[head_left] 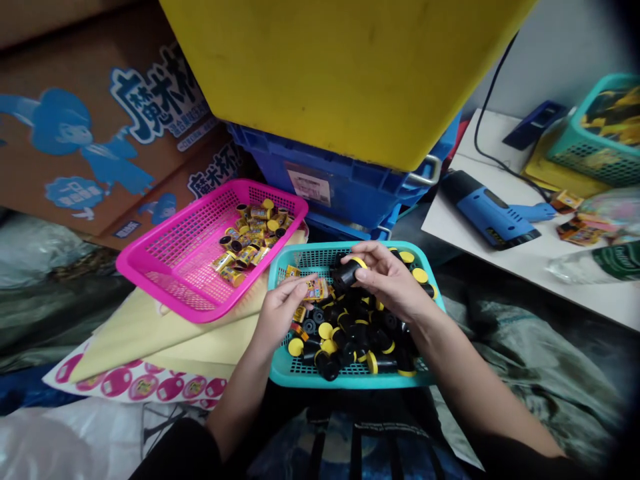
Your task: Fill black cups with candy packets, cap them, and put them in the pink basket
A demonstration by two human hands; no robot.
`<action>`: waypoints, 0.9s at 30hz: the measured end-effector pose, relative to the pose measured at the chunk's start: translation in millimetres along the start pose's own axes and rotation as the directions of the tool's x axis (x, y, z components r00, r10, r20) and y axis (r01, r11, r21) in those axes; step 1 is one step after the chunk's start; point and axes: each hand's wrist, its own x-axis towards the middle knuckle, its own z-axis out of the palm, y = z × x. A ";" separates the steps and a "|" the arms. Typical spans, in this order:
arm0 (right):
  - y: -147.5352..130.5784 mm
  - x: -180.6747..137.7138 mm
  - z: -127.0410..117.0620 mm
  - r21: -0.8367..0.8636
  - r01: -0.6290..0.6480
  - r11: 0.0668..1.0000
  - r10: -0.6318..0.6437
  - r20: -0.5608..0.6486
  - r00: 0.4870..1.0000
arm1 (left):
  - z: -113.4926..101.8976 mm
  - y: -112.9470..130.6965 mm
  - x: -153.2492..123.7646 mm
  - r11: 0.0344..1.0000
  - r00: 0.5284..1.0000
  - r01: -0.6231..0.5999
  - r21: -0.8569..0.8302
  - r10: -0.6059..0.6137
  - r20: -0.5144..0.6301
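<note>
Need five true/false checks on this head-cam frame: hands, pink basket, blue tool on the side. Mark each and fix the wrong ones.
1. The right hand holds a black container with a yellow end. True.
2. The left hand is empty. False: it holds a small printed wrapper.
3. The pink basket holds small containers in yellow printed wrapping. True.
4. Both hands are over the pink basket. False: they are over the turquoise basket in front of the person.
5. The blue tool lies on a white table. True.
</note>
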 end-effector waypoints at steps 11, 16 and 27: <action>22.8 -0.2 4.2 -0.098 -0.012 0.995 0.013 0.005 1.000 | 3.2 -0.6 -3.1 0.992 0.992 -0.125 0.009 0.125 -0.014; 19.1 -1.0 8.0 -0.082 -0.056 0.995 0.058 0.011 0.998 | 4.9 4.4 -3.8 0.974 0.978 -0.209 0.086 0.207 0.024; 30.0 0.5 14.4 0.077 -0.072 0.994 0.070 0.020 0.997 | 1.8 8.5 -2.5 0.920 0.927 -0.374 0.118 0.368 0.065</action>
